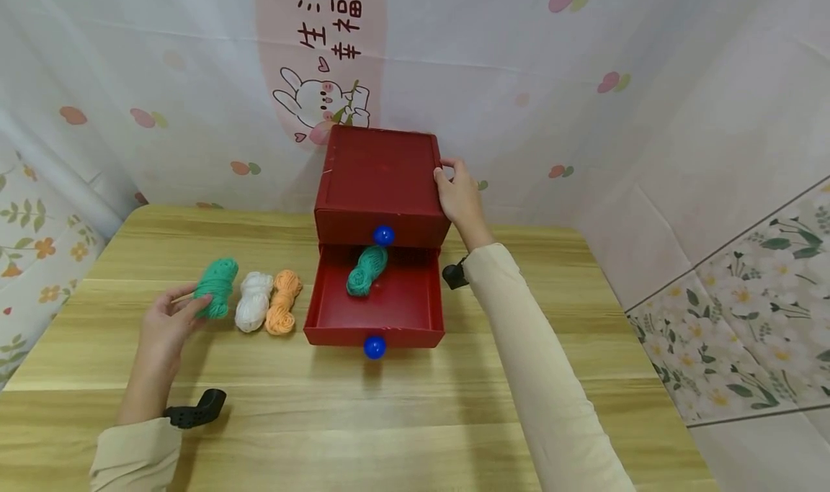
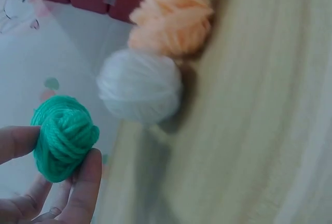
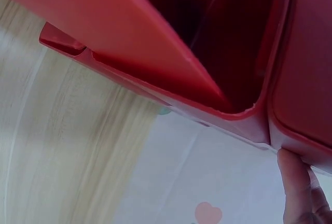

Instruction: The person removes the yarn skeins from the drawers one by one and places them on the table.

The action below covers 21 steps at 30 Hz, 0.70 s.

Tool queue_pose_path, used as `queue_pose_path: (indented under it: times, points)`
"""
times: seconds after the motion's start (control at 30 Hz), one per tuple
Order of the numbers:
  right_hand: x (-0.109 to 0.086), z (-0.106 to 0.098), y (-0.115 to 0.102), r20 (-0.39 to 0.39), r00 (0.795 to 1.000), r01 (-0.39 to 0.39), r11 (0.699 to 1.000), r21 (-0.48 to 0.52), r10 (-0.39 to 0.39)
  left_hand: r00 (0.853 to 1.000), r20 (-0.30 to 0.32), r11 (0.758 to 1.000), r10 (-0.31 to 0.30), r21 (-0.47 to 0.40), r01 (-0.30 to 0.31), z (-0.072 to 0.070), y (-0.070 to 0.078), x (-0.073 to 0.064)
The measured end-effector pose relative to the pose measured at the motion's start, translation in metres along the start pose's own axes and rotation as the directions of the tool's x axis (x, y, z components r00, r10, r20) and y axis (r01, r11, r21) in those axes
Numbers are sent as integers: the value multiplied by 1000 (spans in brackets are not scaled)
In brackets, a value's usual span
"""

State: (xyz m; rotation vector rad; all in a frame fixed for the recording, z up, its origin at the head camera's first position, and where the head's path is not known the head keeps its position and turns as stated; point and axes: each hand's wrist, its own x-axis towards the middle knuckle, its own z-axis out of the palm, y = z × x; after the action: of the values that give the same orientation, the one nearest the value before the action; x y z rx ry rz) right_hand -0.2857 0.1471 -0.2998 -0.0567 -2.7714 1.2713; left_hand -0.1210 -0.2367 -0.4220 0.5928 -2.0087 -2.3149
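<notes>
My left hand (image 1: 165, 324) pinches a green yarn skein (image 1: 217, 287) between thumb and fingers, left of the other skeins; the left wrist view shows this green skein (image 2: 63, 138) at the fingertips. Beside it on the table lie a white yarn skein (image 1: 254, 302) and an orange yarn skein (image 1: 283, 302). A red two-drawer box (image 1: 382, 171) stands at the back, its lower drawer (image 1: 337, 308) pulled out with another green skein (image 1: 367, 270) inside. My right hand (image 1: 462, 197) rests on the box's upper right side, thumb near the top edge.
The upper drawer (image 1: 344, 227) is closed and has a blue knob (image 1: 384, 235); a second blue knob (image 1: 375, 347) is on the lower drawer's front. Behind the wooden table (image 1: 259, 420) hangs a printed white curtain (image 1: 506, 81). Black wrist-camera mounts (image 1: 206, 407) sit at both wrists.
</notes>
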Motion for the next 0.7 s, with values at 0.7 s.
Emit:
queue_pose_path:
  times: [0.7]
  points:
    - [-3,-2,-2,10,1000,-12,1000,25,11,992,-39,867,-118,483,122,0,-22,16]
